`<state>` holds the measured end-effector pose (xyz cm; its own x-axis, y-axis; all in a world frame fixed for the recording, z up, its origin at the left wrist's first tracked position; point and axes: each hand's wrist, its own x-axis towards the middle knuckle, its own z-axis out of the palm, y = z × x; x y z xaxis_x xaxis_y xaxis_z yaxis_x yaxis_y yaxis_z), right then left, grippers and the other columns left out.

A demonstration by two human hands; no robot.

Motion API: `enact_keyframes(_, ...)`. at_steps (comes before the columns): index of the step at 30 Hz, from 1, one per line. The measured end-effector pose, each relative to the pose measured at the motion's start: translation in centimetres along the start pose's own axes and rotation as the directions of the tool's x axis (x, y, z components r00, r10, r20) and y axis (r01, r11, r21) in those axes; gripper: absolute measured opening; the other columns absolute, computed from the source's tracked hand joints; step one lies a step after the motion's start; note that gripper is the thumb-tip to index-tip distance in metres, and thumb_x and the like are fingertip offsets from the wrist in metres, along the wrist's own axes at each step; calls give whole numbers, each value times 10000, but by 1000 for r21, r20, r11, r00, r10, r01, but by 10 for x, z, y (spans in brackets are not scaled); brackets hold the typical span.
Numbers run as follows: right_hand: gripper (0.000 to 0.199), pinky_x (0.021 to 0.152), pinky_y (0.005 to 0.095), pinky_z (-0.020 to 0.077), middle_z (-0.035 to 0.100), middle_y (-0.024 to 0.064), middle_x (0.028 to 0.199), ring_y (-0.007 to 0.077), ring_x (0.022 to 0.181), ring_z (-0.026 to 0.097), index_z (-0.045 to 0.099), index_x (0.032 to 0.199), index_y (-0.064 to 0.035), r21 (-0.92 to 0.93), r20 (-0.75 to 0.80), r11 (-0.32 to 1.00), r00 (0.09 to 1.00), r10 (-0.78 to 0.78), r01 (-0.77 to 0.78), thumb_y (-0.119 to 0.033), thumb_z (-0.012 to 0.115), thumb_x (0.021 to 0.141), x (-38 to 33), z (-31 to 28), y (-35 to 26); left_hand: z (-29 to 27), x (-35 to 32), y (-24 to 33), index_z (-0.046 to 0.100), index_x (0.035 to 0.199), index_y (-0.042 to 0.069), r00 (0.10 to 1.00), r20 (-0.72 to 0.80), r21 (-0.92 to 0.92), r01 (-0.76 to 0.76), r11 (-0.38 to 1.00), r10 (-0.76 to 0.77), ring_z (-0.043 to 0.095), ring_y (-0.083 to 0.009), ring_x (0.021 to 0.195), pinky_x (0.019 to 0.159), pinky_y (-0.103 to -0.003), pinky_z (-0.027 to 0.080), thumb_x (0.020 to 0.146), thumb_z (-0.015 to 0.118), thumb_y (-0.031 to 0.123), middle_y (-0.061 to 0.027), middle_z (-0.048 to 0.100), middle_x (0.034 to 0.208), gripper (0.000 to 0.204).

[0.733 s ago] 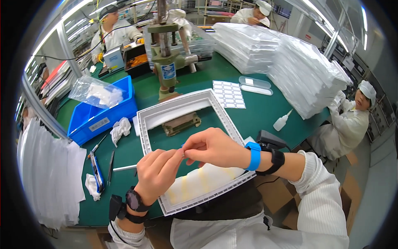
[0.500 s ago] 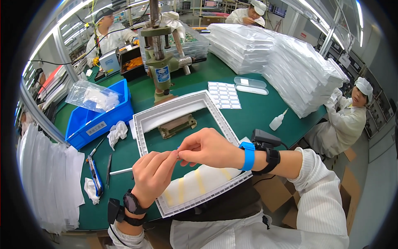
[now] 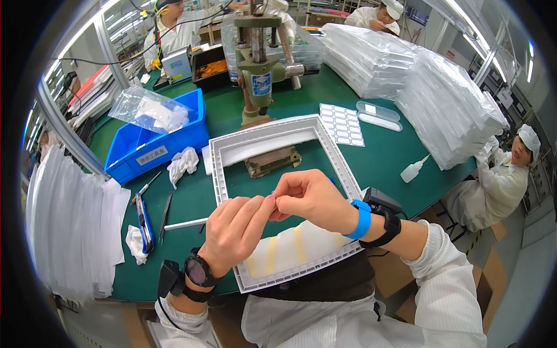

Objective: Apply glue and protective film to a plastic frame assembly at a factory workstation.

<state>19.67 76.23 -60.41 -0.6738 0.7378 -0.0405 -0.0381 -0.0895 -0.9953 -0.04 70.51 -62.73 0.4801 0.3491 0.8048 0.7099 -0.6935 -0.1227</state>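
Observation:
My left hand (image 3: 235, 231) and my right hand (image 3: 316, 202) meet fingertip to fingertip over a white rectangular plastic frame (image 3: 219, 174). Both are pinched closed; whatever lies between the fingertips is hidden or too small to name. Under my wrists, along the near side of the frame, lies a white pad with yellow strips (image 3: 297, 249). Through the frame's opening a worn metal block (image 3: 272, 161) shows beneath the far side. A thin white rod (image 3: 185, 224) lies left of the frame, its right end near my left hand.
To the left lie tweezers (image 3: 166, 214), a blue utility knife (image 3: 145, 226), crumpled white tissue (image 3: 183, 167) and a blue bin (image 3: 156, 161). A green hand press (image 3: 255, 81) stands behind. Rightward are a label sheet (image 3: 342, 124), a squeeze bottle (image 3: 412, 171) and plastic-wrapped stacks (image 3: 447, 110). Co-workers sit around.
The whole view has shifted, so the bench and my hands appear farther right, and the bench slightly higher. My hands stay pinched together over the frame, with fingers only slightly changed.

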Motion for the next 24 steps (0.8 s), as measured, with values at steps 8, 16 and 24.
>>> enact_keyframes(8, 108, 769, 275, 598, 722, 104, 881, 172, 831, 733, 664, 925, 60, 2, -61, 999, 997, -54, 55, -31, 618, 891, -1, 9, -3, 2, 0, 1, 683, 1040, -52, 990, -90, -81, 103, 991, -110, 653, -212, 693, 566, -301, 518, 673, 736, -29, -91, 685, 878, 372)
enact_keyframes(16, 115, 786, 267, 596, 737, 101, 874, 170, 854, 742, 677, 954, 76, -160, -88, 974, 981, -174, 158, -5, 639, 882, -2, 10, -2, 6, -3, -1, 687, 1006, -38, 984, -133, -90, 108, 990, -120, 648, -218, 677, 551, -302, 518, 657, 748, -24, -91, 682, 852, 355)
enact_keyframes(24, 108, 754, 303, 613, 725, 119, 879, 200, 818, 741, 658, 946, 73, -32, -69, 997, 995, -78, 76, -2, 601, 894, 1, 15, -9, 2, 2, 5, 683, 979, -49, 967, -240, -122, 52, 991, -81, 656, -224, 659, 531, -304, 515, 667, 746, -49, -105, 681, 824, 319)
